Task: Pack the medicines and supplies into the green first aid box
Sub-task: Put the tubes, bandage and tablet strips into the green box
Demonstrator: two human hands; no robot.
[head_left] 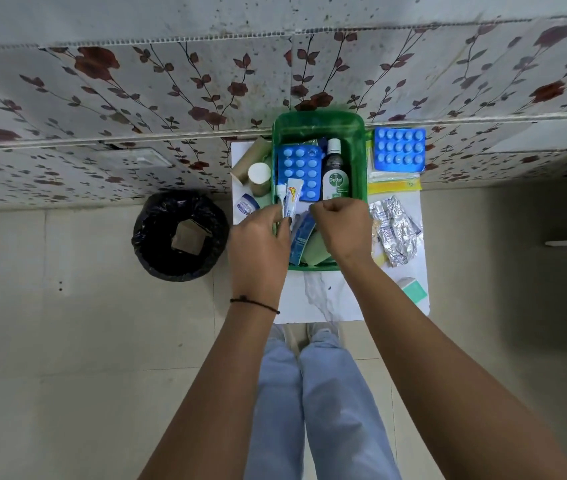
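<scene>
My left fingers (280,216) pinch a white ointment tube (290,202), its cap end pointing away from me, at the near left corner of the green first aid box (358,161). My right hand (342,226) is curled shut over the near half of the box; I cannot tell whether it grips anything. Both hands hover above a small white desk (313,299).

Inside the box, past my hands, lie a blue tablet strip (299,171) and a Dettol bottle (334,173), side by side. A blue carton (301,244) sits under my hands.

I judge the step in hand is settling the tube into the box. Next calls for lowering it beside the strip, then letting go.

Still outside: crumpled foil strips (394,233) to the right, a second blue tablet strip (399,150) beyond them, and a white-capped bottle (258,178) on the left.
</scene>
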